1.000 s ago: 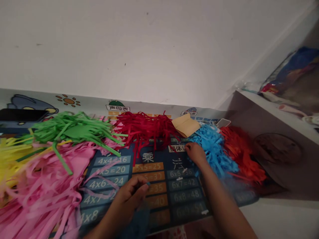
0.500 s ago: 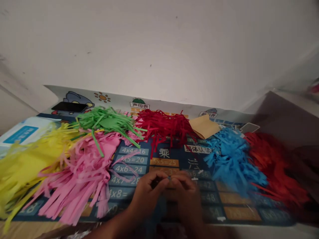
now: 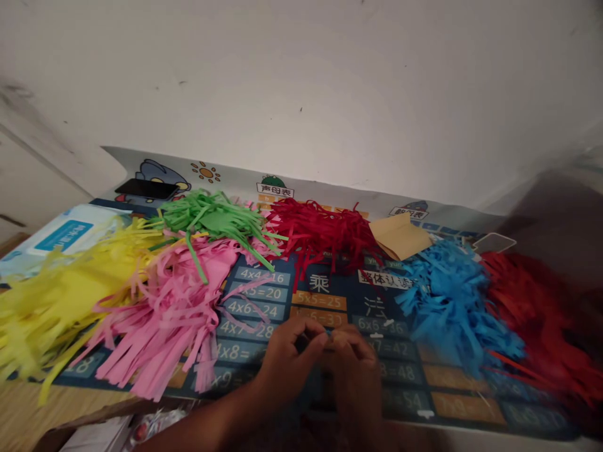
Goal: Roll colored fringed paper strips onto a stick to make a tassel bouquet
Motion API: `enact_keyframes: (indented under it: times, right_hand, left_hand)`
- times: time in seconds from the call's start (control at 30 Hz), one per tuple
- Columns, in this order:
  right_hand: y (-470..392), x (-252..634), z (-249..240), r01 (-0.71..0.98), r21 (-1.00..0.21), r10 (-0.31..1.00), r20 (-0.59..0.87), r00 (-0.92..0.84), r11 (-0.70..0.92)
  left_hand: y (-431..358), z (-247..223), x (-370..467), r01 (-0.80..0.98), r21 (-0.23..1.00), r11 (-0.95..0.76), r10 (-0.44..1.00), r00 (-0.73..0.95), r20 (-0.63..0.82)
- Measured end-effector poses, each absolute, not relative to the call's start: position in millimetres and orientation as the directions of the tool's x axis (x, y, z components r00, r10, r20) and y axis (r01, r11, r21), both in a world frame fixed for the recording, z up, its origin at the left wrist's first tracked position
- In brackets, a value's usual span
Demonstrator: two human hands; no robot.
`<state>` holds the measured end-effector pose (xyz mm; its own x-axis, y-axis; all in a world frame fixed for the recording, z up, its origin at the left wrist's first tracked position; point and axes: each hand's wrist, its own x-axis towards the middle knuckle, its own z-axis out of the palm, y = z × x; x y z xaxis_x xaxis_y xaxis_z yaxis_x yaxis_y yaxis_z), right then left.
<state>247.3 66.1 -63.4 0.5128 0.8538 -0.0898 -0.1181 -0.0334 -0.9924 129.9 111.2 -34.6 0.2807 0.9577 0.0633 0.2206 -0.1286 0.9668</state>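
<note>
Low in the middle of the head view, my left hand [image 3: 292, 358] and my right hand [image 3: 355, 361] meet at the fingertips, each in a pinch. A tiny bluish bit [image 3: 328, 334] shows between them; its kind is too small and dim to make out. Beneath the hands lies a dark blue mat [image 3: 264, 355] printed with times tables. To their right is a heap of fringed blue strips [image 3: 455, 301], and to their left a bundle of pink strips [image 3: 174, 314].
Around the mat lie yellow strips [image 3: 70, 295], green strips [image 3: 214, 216], dark red strips [image 3: 325, 232], red strips [image 3: 541, 314] and a folded tan paper [image 3: 400, 235]. A phone [image 3: 147, 188] and a wipes pack [image 3: 61, 235] sit at left. Below the edge stands an open box [image 3: 85, 417].
The camera view has shifted, so the strips appear slightly higher and those at the right lie further right. More of the box shows at lower left. My hands stay pinched together.
</note>
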Motion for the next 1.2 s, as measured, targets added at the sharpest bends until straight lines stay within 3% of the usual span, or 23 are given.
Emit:
enact_keyframes:
  times: [0.27,0.43,0.63,0.73,0.8,0.9,1.03,1.2]
  right_hand:
    - [62,263,-71,0.056,-0.998,0.882,0.057,0.469,0.035]
    - [59,261,-79,-0.057,-0.998,0.906,-0.015,0.424,0.010]
    - [56,262,-80,-0.030,-0.998,0.912,-0.057,0.406,-0.049]
    - [58,264,-80,-0.112,-0.989,0.943,-0.124,0.308,-0.094]
    - [58,265,-80,-0.118,-0.987,0.931,-0.139,0.338,-0.105]
    - [56,266,-82,-0.001,-0.998,0.887,-0.055,0.458,-0.061]
    - [54,270,-83,0.141,-0.990,0.918,0.055,0.392,-0.001]
    - [52,275,-80,0.112,-0.990,0.922,0.123,0.367,0.087]
  left_hand:
    - [116,-38,123,0.280,0.913,-0.298,0.894,0.418,0.163]
    - [116,-38,120,0.271,0.924,-0.270,0.886,0.446,0.128]
    - [114,-42,123,0.270,0.930,-0.249,0.887,0.450,0.107]
    - [115,-44,123,0.209,0.962,-0.174,0.879,0.474,0.056]
    - [116,-45,122,0.161,0.980,-0.112,0.878,0.478,0.022]
    - [116,-48,120,0.157,0.985,-0.065,0.891,0.454,-0.013]
    - [117,-53,117,0.194,0.979,-0.056,0.900,0.435,-0.035]
    - [118,-50,116,0.201,0.958,-0.205,0.855,0.513,0.075]
